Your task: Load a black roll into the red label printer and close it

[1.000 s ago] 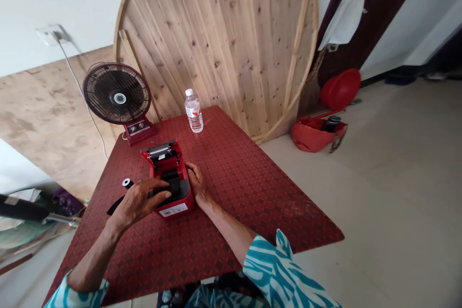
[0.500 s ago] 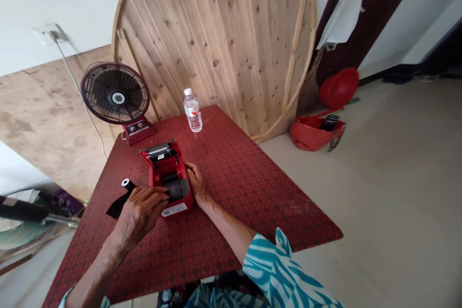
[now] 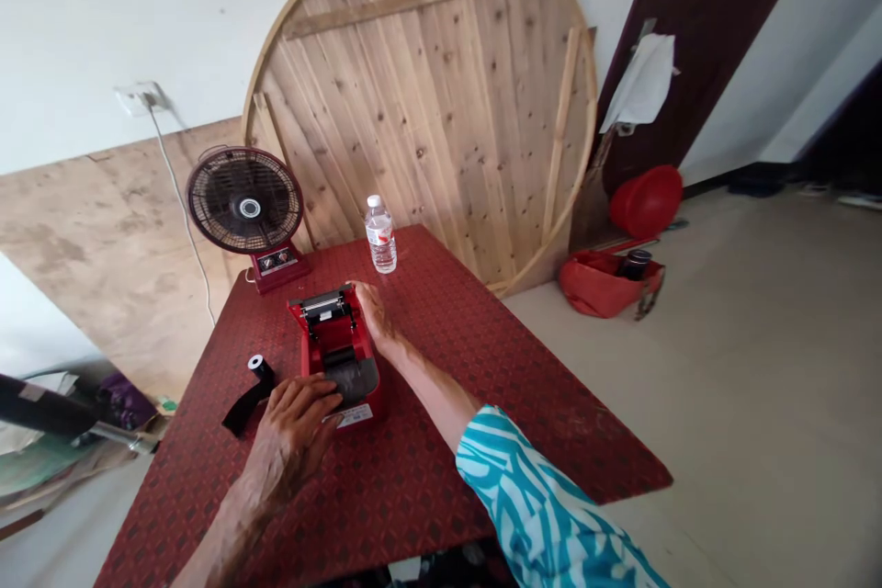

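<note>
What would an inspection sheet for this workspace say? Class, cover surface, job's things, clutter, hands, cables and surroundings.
Surface: table, red patterned cloth.
Job's things: red printer, lid open; black roll to its left, apart.
Clutter: water bottle and fan at far edge.
Hands: left hand rests on printer's near corner; right hand at the lid's right side.
Cables: white cord from wall socket down behind fan.
Surroundings: round wooden board behind table; red bag, red basin on floor.

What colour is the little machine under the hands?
The machine is bright red with a dark inside, seen best in the head view.
</note>
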Tool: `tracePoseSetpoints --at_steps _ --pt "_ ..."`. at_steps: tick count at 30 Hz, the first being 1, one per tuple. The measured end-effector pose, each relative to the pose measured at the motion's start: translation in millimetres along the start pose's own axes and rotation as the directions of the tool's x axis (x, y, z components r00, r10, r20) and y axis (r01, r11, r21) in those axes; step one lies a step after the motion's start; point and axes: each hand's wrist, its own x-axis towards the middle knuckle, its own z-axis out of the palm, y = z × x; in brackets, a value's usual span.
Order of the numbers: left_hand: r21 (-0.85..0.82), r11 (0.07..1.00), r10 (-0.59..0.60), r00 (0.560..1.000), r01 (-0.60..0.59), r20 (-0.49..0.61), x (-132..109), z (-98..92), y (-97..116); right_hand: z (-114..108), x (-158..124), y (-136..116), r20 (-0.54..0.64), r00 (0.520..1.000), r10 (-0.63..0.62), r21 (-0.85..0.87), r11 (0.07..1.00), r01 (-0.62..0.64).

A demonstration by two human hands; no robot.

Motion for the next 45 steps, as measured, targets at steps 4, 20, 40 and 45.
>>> tracePoseSetpoints --at_steps 4,20,40,45 --pt "-0.002 1.000 -0.007 1.000 0.007 -0.020 -3 0.3 0 -8 -15 -10 0.020 1.000 -0.004 -0.008 1.000 0.004" --pt "0.078 0.970 -0.227 0.972 0.231 -0.057 -13 0.9 -24 -24 -75 5 0.064 0.972 0.228 0.241 0.941 -0.237" --pt "-0.649 0.260 -0.704 0.600 0.715 0.379 -11 15.5 -49 -27 -97 44 -0.042 0.956 0.290 0.173 0.945 -0.279" --pt "-0.636 0.114 -0.685 0.524 0.763 0.506 -11 24.0 -59 -28 -96 41 -0.052 0.952 0.300 0.157 0.944 -0.289"
